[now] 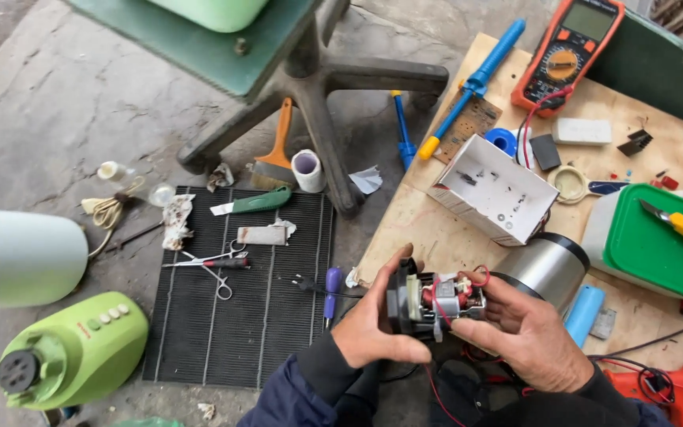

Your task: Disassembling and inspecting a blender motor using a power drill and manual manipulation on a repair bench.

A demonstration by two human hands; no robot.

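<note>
Both my hands hold a small electric motor [435,301] with copper windings, a black end piece and red wires, low in the middle of the view. My left hand [375,326] grips its black end from the left, thumb over the top. My right hand [525,328] supports the other end, fingers touching the red wires. A shiny metal cylinder housing [545,269] lies just behind the motor on the wooden board [428,229].
A white open box [493,190], a multimeter [569,54], a blue desoldering pump [474,83] and a green-lidded container [658,245] sit on the board. On the floor lie a black grid mat [239,332] with scissors [213,265], a green blender base [73,352], a brush [277,154] and a chair base [318,95].
</note>
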